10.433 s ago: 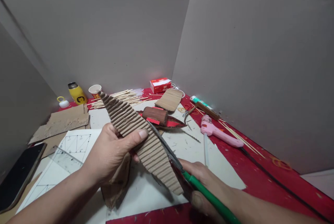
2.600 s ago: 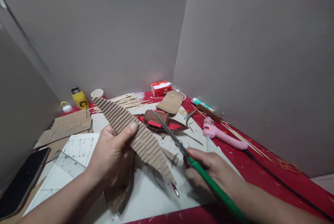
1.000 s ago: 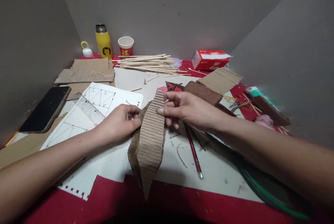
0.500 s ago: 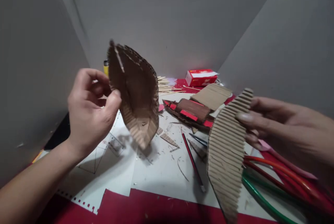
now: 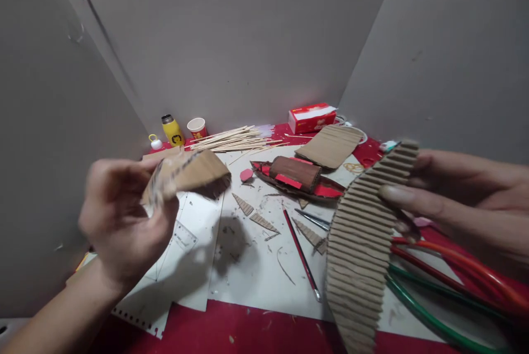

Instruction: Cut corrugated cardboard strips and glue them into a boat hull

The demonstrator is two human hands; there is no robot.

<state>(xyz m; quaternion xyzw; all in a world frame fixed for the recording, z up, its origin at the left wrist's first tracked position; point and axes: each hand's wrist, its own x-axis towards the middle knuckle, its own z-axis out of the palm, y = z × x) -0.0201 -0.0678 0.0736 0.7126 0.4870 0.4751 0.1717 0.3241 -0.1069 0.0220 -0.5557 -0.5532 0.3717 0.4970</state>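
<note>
– Lowered and tipped flat since a moment ago, that cardboard shell (image 5: 188,173)?
– Yes; the left hand (image 5: 122,222) pinches it above the desk (image 5: 256,271). The right hand (image 5: 463,205) grips the corrugated strip (image 5: 363,244), keeping them apart.

At the frame's left the left hand (image 5: 124,222) holds a cardboard shell (image 5: 188,173) above the paper sheets (image 5: 243,266) on the counter (image 5: 248,332), while the right hand (image 5: 463,205) at the right holds a corrugated strip (image 5: 363,244), with sticks (image 5: 231,138), bottle (image 5: 172,130) and cup (image 5: 197,127) behind, upper centre.
</note>
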